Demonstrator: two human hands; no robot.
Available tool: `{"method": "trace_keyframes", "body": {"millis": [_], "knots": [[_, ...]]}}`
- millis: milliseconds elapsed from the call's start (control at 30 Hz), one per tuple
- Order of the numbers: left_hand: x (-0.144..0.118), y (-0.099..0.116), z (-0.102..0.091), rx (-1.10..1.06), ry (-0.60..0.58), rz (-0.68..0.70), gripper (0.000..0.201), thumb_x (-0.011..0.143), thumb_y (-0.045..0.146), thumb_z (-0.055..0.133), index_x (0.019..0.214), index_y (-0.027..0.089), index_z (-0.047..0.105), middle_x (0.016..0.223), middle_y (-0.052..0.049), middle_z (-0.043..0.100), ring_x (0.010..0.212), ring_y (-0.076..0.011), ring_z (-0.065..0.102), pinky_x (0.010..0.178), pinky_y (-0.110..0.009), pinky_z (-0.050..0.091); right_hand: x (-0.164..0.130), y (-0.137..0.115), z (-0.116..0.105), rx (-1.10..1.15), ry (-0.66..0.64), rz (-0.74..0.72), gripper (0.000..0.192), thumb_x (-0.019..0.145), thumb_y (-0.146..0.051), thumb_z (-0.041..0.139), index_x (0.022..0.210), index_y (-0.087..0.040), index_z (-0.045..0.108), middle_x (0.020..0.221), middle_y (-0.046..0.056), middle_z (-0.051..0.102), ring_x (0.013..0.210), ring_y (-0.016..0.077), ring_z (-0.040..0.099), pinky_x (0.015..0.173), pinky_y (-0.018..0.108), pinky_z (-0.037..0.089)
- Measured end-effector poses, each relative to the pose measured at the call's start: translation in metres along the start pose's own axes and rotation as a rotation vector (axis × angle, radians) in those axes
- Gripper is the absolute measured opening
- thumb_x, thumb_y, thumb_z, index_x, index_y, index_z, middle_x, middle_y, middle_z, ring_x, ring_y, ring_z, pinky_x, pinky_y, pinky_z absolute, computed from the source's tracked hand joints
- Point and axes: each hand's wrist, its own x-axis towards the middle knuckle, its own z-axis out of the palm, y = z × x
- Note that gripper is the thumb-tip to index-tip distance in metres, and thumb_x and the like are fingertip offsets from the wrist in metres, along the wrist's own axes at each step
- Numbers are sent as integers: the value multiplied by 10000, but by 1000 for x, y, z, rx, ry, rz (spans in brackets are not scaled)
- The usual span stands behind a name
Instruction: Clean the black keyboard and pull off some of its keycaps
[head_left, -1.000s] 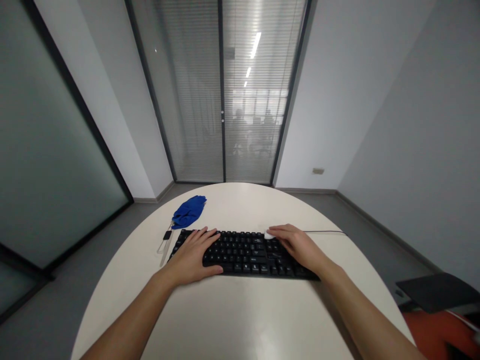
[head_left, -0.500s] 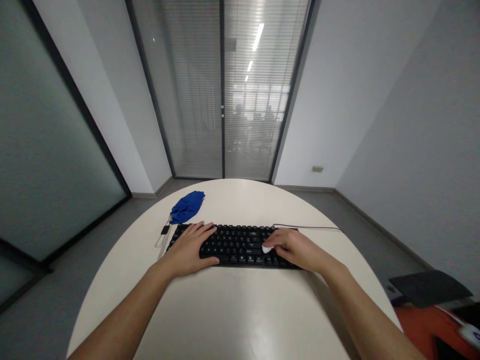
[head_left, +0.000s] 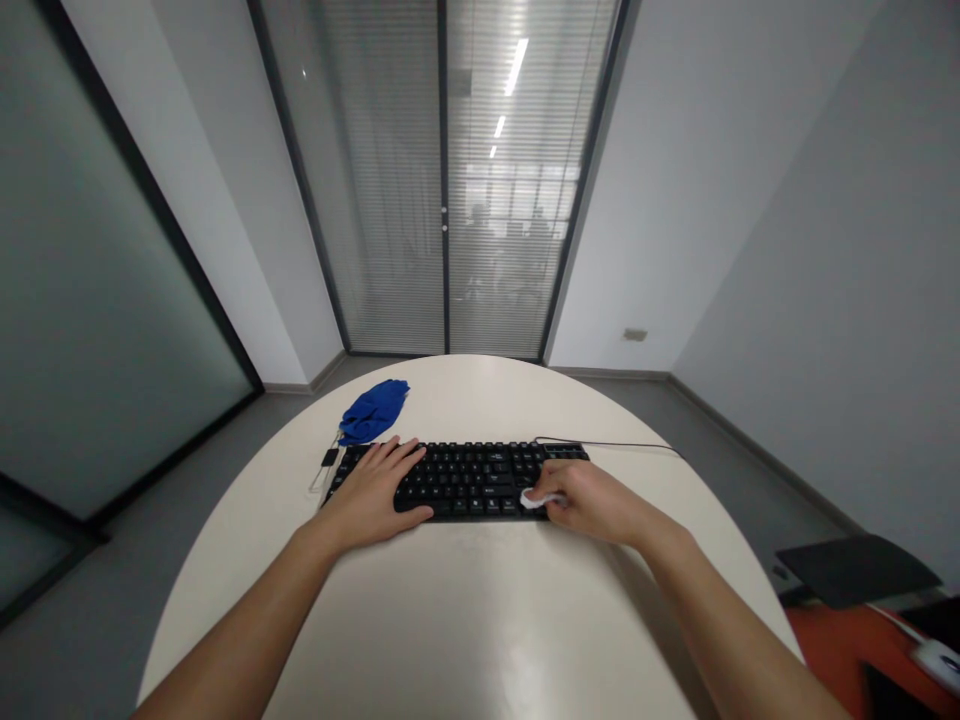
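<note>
A black keyboard [head_left: 469,485] lies across the pale table. On its left end rests my left hand [head_left: 375,500], palm down with fingers spread over the keys and nothing in its grasp. My right hand [head_left: 596,500] is closed around a crumpled white wipe [head_left: 535,498], which pokes out below the fingers and touches keys near the right end. The keys under both hands are hidden.
Behind my left hand lies a bunched blue cloth [head_left: 375,411], beside a small black tag [head_left: 329,458] on a pale cord. The keyboard's cable [head_left: 615,443] runs right to the edge of the round table [head_left: 450,620]. A black panel [head_left: 855,570] stands low at right.
The keyboard has shifted slightly left and away from me, with my left hand on it. My right hand's fingers have curled in more, and more of the white wipe shows.
</note>
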Motion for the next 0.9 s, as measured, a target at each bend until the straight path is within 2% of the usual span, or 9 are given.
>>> {"method": "trace_keyframes", "body": {"millis": [200, 300, 433, 500, 667, 767, 900], "knots": [[3, 19, 0, 52, 59, 59, 777, 881, 564, 571, 1541, 229, 335, 1632, -83, 242, 1503, -362, 179, 1212, -552, 201, 2, -4, 1, 53, -4, -49, 471, 713, -9, 526, 1011, -254, 795, 952, 34, 729, 815, 165, 663, 731, 243, 475], [9, 37, 5, 34, 117, 112, 725, 932, 528, 521, 1555, 234, 296, 1635, -75, 240, 1503, -348, 181, 1210, -541, 211, 3, -6, 1, 84, -54, -60, 460, 696, -3, 547, 971, -267, 804, 924, 18, 739, 829, 165, 667, 737, 234, 476], [13, 58, 16, 35, 156, 144, 635, 975, 468, 469, 1540, 215, 328, 1627, -83, 260, 1491, -347, 210, 1211, -530, 208, -3, 2, -7, 130, -102, -25, 412, 682, -14, 570, 912, -256, 811, 874, 7, 745, 791, 160, 661, 713, 227, 478], [15, 66, 20, 39, 154, 149, 625, 981, 484, 452, 1529, 201, 351, 1622, -96, 269, 1488, -349, 216, 1210, -526, 204, -7, 13, -12, 145, -66, 15, 400, 691, -26, 567, 920, -250, 807, 922, 10, 753, 825, 172, 671, 753, 244, 498], [29, 85, 21, 49, 153, 121, 631, 972, 536, 434, 1494, 183, 410, 1600, -117, 314, 1477, -377, 225, 1192, -543, 210, -9, 53, -6, 23, 229, 147, 417, 837, -71, 502, 1148, -216, 739, 1153, 63, 726, 1033, 227, 671, 945, 367, 505], [41, 96, 25, 45, 143, 102, 649, 959, 563, 440, 1487, 186, 417, 1581, -120, 351, 1460, -383, 262, 1175, -543, 236, -7, 68, 4, -25, 243, 130, 405, 867, -61, 488, 1144, -223, 736, 1188, 55, 724, 1089, 240, 665, 982, 404, 504], [49, 104, 33, 18, 146, 66, 619, 956, 532, 453, 1470, 188, 445, 1543, -124, 416, 1436, -372, 322, 1169, -537, 254, -3, 70, 12, -66, 247, 63, 419, 887, -50, 477, 1164, -237, 729, 1198, 47, 725, 1100, 241, 661, 969, 405, 520]]}}
